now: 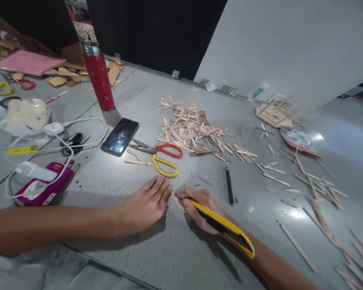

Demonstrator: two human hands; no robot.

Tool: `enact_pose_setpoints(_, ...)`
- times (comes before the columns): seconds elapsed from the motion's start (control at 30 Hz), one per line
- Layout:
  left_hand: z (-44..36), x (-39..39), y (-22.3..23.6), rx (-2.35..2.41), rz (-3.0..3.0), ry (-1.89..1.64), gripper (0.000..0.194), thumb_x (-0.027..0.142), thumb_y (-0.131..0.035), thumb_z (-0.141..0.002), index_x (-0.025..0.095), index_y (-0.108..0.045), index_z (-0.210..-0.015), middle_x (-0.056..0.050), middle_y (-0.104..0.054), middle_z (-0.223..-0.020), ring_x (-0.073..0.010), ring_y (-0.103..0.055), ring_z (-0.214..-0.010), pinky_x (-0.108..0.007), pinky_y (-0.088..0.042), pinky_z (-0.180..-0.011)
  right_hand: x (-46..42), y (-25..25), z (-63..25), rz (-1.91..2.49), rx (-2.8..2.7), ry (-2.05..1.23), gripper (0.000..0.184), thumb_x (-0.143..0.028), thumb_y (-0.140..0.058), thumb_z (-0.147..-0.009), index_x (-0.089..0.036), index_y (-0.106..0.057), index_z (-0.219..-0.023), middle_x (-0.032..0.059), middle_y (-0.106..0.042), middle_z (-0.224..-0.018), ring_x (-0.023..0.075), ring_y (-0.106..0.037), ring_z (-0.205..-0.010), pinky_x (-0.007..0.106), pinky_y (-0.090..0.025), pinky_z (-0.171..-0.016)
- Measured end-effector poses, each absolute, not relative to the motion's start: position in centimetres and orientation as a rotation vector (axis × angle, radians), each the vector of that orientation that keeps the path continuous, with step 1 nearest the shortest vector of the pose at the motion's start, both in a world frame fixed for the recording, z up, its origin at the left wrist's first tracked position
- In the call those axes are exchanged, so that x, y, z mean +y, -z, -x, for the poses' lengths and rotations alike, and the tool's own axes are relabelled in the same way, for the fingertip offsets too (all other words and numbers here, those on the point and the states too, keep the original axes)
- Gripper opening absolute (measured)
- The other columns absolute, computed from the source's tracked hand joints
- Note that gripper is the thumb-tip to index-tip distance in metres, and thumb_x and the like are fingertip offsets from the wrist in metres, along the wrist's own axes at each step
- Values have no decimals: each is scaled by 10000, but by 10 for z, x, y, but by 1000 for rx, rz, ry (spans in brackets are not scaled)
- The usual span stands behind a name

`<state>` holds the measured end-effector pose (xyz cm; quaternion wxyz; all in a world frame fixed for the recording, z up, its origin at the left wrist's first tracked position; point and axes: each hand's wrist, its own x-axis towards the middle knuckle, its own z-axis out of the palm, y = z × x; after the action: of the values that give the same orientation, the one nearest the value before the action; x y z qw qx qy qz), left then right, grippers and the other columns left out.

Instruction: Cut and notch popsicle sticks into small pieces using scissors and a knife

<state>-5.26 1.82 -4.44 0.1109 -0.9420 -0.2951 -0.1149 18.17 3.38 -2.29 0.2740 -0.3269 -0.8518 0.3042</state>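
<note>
My right hand (201, 207) is closed around a yellow utility knife (230, 228), its tip end pointing down at the table and its handle reaching back over my forearm. Under that tip lies a short, flat wooden stick (177, 200). The fingers of my left hand (149, 201) are pressed together and hold the stick's far end down on the tabletop; the fingertips partly cover it. Just beyond my left hand are scissors (153, 150) with one red and one yellow handle loop. A black pen (229, 185) lies to the right of my hands.
Loose wooden sticks (196, 129) are heaped beyond the scissors and scattered rightward. A phone (120, 136), red bottle (98, 76) and purple power strip (48, 183) with white cables stand left. A stick structure (274, 114) sits far right. The table edge (109, 268) is near me.
</note>
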Motion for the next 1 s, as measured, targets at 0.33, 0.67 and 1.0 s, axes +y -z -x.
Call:
enact_pose_setpoints(0.33,61,22,35,-942,2888,544,257,66,-508,-988,96,-680,-1176,-138,-745,-1123,-277,-657,-1041,-420,-517,-920,28,38,-191,935,-2149,-647,140,-268,-499,-1027,-197,-605,-1086,-9,-654,-652,123,-561,-453,232,-430,-460)
enact_pose_setpoints(0.67,60,30,25,-1456,3049,614,197,93,-506,-1015,133,-695,-1057,-82,-665,-1005,-253,-581,-977,-380,-542,-839,27,38,-191,1058,-2073,-549,130,-242,-499,-1027,-201,-592,-1108,-23,-653,-629,130,-603,-458,237,-456,-462)
enact_pose_setpoints(1.0,66,42,27,-1552,2912,694,139,120,-604,-988,146,-715,-908,-60,-669,-904,-252,-578,-928,-390,-540,-823,28,34,-187,1020,-2125,-490,126,-176,-504,-992,-194,-579,-1091,-33,-650,-593,123,-586,-417,222,-449,-455)
